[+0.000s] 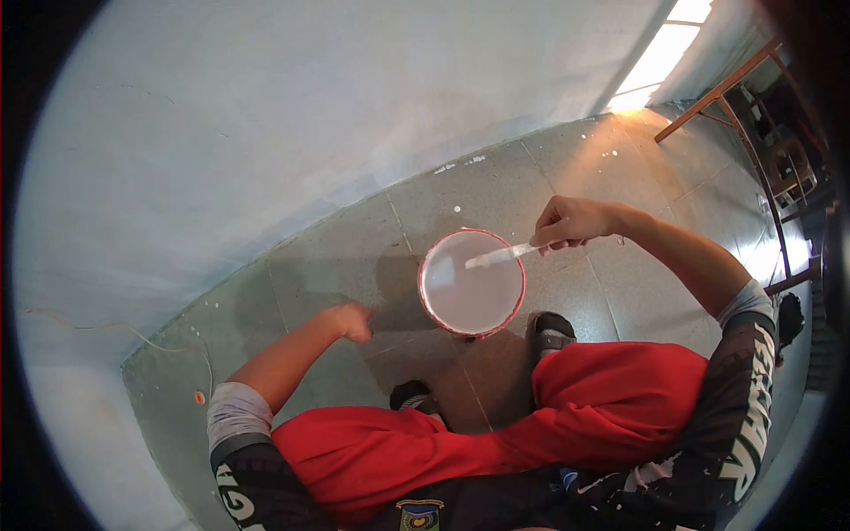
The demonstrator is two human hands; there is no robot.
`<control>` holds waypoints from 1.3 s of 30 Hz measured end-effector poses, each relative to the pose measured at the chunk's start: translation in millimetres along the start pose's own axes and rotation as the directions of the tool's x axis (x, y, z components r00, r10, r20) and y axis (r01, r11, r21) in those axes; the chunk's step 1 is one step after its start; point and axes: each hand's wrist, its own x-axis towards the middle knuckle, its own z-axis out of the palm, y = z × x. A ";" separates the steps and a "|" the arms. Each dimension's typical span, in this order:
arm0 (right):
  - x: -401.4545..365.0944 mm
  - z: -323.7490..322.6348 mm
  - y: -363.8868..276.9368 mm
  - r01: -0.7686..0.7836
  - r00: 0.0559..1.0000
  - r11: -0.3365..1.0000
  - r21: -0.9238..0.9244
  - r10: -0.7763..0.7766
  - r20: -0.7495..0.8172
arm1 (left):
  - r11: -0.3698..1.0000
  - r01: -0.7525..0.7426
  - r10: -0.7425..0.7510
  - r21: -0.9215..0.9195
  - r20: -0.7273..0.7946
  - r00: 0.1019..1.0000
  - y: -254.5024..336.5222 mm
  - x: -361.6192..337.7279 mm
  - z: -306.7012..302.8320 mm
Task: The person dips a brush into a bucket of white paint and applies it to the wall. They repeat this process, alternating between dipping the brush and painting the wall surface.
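My right hand [571, 223] is closed round the handle of a white paintbrush [500, 256]. The brush reaches over the right rim of a round, red-rimmed bucket [517, 310], with its tip above the whitish paint [469, 296] inside. The bucket stands on the tiled floor, just in front of my feet. To the left of the bucket and apart from it, my left hand [352, 321] hangs with its fingers curled in and nothing showing in them.
A pale blue-white wall [266, 106] rises beyond the bucket. White paint spots [460, 165] dot the grey floor tiles [482, 199] along its foot. A thin cable [146, 339] lies at the left. Wooden furniture [722, 91] stands at the far right, near bright light on the wall.
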 end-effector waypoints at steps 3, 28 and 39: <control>-1.8 2.1 -3.1 -0.029 0.999 0.999 0.026 0.030 -0.020 | 1.000 -0.003 0.003 -0.005 0.016 1.000 2.4 -3.3 -4.8; 2.1 1.0 1.4 -0.050 0.999 0.995 0.087 0.049 0.014 | 1.000 -0.012 0.012 0.022 -0.001 1.000 -1.4 5.2 0.8; -1.7 15.3 -2.2 0.302 0.936 0.942 -0.143 -0.322 -0.140 | 1.000 -0.017 0.017 -0.009 -0.030 0.999 -10.2 11.8 6.1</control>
